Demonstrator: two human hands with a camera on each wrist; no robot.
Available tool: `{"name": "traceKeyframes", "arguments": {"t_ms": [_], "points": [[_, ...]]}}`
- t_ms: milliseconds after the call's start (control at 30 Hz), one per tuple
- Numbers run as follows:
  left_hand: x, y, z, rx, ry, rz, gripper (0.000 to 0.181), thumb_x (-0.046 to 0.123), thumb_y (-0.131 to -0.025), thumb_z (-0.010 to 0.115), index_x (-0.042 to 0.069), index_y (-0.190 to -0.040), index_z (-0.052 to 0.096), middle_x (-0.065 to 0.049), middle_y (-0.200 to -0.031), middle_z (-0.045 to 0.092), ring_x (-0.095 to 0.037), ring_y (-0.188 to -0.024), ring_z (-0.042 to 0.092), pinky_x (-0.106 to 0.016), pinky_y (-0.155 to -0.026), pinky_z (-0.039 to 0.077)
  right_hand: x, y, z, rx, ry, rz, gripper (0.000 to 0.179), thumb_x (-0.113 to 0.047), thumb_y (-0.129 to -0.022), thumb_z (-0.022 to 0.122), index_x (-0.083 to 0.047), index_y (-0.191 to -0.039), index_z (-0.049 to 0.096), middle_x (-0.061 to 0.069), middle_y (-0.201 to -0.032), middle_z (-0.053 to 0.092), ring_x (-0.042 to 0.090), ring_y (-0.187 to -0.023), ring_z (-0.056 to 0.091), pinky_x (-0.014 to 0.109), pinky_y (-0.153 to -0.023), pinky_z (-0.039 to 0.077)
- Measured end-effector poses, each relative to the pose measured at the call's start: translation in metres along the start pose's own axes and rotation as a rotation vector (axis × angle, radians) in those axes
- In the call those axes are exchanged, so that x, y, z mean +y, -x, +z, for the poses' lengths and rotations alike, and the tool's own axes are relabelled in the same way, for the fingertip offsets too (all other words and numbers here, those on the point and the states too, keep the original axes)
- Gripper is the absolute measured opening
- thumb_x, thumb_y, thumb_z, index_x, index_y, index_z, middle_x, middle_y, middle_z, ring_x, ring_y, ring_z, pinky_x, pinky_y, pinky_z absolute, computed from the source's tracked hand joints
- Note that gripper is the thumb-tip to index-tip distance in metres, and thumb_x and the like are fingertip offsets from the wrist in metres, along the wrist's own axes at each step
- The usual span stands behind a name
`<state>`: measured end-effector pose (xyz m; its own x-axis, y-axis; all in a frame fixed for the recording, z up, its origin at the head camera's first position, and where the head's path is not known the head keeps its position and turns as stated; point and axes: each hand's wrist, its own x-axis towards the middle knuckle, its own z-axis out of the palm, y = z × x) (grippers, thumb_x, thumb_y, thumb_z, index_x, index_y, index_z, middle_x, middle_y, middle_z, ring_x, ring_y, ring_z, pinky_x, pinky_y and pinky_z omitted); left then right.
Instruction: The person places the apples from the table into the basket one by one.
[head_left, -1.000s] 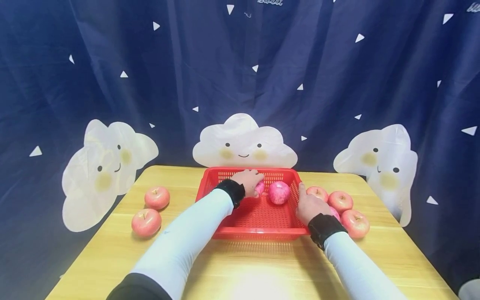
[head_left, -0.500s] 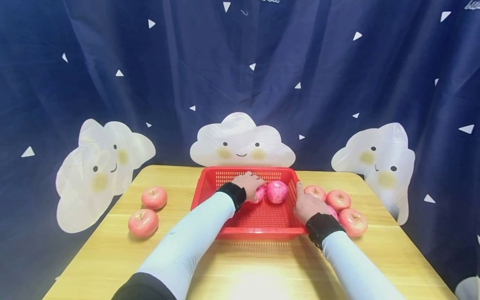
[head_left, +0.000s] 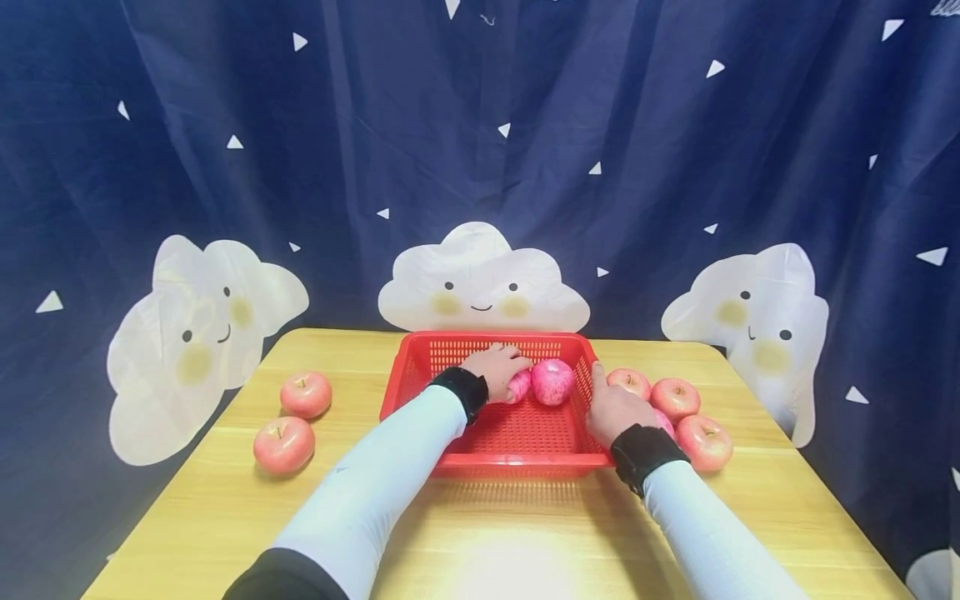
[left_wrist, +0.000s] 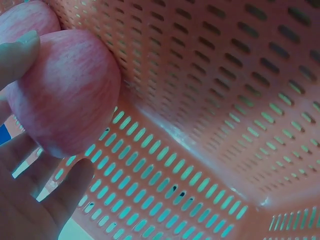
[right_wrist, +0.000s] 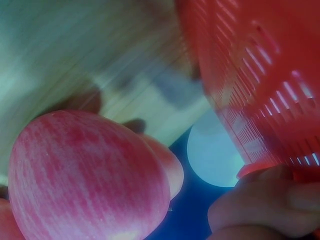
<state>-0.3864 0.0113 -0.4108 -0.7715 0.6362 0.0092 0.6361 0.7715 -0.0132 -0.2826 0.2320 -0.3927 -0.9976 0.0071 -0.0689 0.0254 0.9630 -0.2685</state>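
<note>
The basket (head_left: 517, 461) is looking like moulded plastic, its smooth rim shining and its slotted walls catching softer light. Inside the basket, the streaked apples (head_left: 552, 382) are showing smooth skin with a low sheen. Left of the basket, the paler apples (head_left: 284, 446) are gleaming, smooth and waxy. Beneath the basket, the desk (head_left: 480, 533) is displaying glossy wood grain. Behind the basket, the curtain (head_left: 420, 125) is hanging as creased cloth. In front of the basket, the sleeves (head_left: 378, 475) are appearing as smooth fabric.
</note>
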Motion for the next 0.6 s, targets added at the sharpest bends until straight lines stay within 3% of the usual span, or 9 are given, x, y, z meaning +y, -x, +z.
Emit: {"name": "traceKeyframes", "arguments": {"t_ms": [100, 267, 400, 533, 600], "points": [[0.000, 0.003, -0.002, -0.010, -0.009, -0.014, 0.067, 0.036, -0.086, 0.079, 0.026, -0.147, 0.053, -0.006, -0.149, 0.049, -0.028, -0.136, 0.043, -0.048, -0.103, 0.048, -0.001, 0.001, 0.000, -0.007, -0.009, 0.006, 0.078, -0.019, -0.099, 0.057, -0.004, -0.161, 0.013, 0.015, -0.087, 0.065, 0.028, -0.073, 0.066, 0.044, -0.062, 0.058], [-0.007, 0.008, -0.001, -0.017, 0.002, -0.041, 0.069, 0.040, -0.086, 0.078, 0.026, -0.148, 0.052, -0.006, -0.150, 0.048, -0.027, -0.137, 0.042, -0.045, -0.108, 0.044, -0.001, 0.002, 0.001, 0.005, 0.030, -0.015, 0.077, -0.019, -0.098, 0.058, -0.001, -0.160, 0.016, 0.019, -0.100, 0.068, 0.035, -0.090, 0.069, 0.055, -0.075, 0.059], [-0.013, 0.018, -0.010, -0.023, 0.032, -0.084, 0.072, 0.041, -0.084, 0.082, 0.028, -0.148, 0.052, -0.003, -0.148, 0.049, -0.025, -0.136, 0.042, -0.045, -0.109, 0.043, -0.001, 0.001, 0.000, -0.008, 0.025, -0.024, 0.079, -0.019, -0.098, 0.058, -0.002, -0.161, 0.014, 0.016, -0.092, 0.067, 0.032, -0.084, 0.069, 0.051, -0.071, 0.060], [-0.016, 0.030, -0.023, -0.042, 0.068, -0.139, 0.075, 0.042, -0.083, 0.082, 0.030, -0.150, 0.050, -0.002, -0.149, 0.048, -0.025, -0.138, 0.040, -0.047, -0.110, 0.042, 0.000, 0.000, -0.001, -0.003, 0.027, -0.029, 0.080, -0.018, -0.097, 0.058, -0.001, -0.160, 0.013, 0.019, -0.096, 0.068, 0.033, -0.084, 0.069, 0.052, -0.070, 0.059], [-0.019, 0.034, -0.025, -0.046, 0.075, -0.155, 0.075, 0.041, -0.083, 0.082, 0.029, -0.150, 0.049, -0.002, -0.150, 0.047, -0.025, -0.138, 0.040, -0.048, -0.110, 0.042, -0.001, 0.001, -0.001, -0.002, 0.037, -0.022, 0.079, -0.020, -0.098, 0.058, -0.001, -0.161, 0.014, 0.021, -0.106, 0.068, 0.036, -0.093, 0.069, 0.057, -0.077, 0.058]]}}
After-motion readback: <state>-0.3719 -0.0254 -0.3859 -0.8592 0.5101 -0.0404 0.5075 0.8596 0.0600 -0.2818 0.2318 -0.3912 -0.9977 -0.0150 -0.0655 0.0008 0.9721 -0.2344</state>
